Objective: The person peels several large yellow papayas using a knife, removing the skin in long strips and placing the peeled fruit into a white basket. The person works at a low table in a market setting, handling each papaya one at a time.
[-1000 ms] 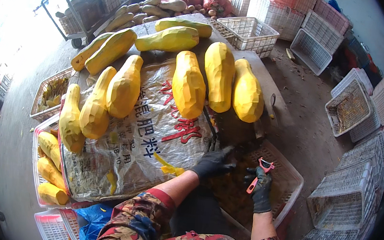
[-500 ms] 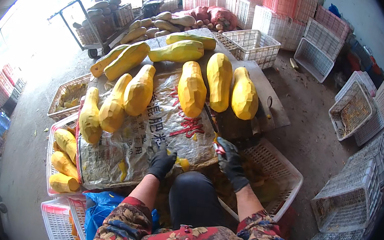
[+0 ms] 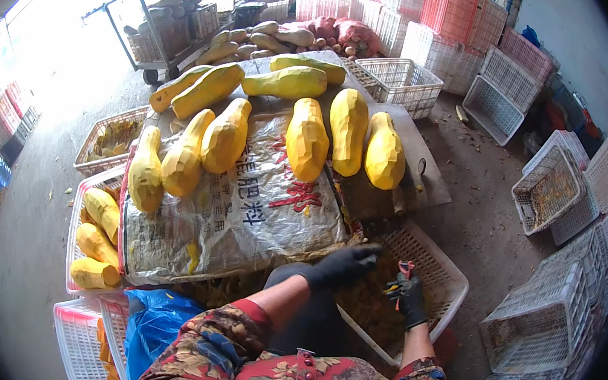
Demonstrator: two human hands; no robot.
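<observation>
My left hand (image 3: 344, 267), in a dark glove, reaches across to the right past the near edge of the printed sack (image 3: 239, 220). Motion smears its fingers, and I see nothing clear in them. Over the crate of peelings (image 3: 452, 284), my gloved right hand (image 3: 409, 300) is closed round a red peeler (image 3: 405, 271), its head pointing up. Several yellow peeled squashes lie on the sack-covered table, among them a squash (image 3: 307, 141) in the middle and a squash (image 3: 145, 170) at the left. One strip of peel (image 3: 192, 257) rests on the sack.
At the left, a white crate (image 3: 80, 219) holds peeled squashes, with a blue plastic bag (image 3: 158, 324) nearer me. Unpeeled squashes (image 3: 262, 37) are heaped beyond the table. Stacked crates (image 3: 539, 318) stand along the right, and a cart (image 3: 141, 33) at far left.
My left hand has left the sack and swung right toward the crate. Yellow peel pieces near the sack's front edge are gone. My right hand has shifted right and nearer me with the peeler.
</observation>
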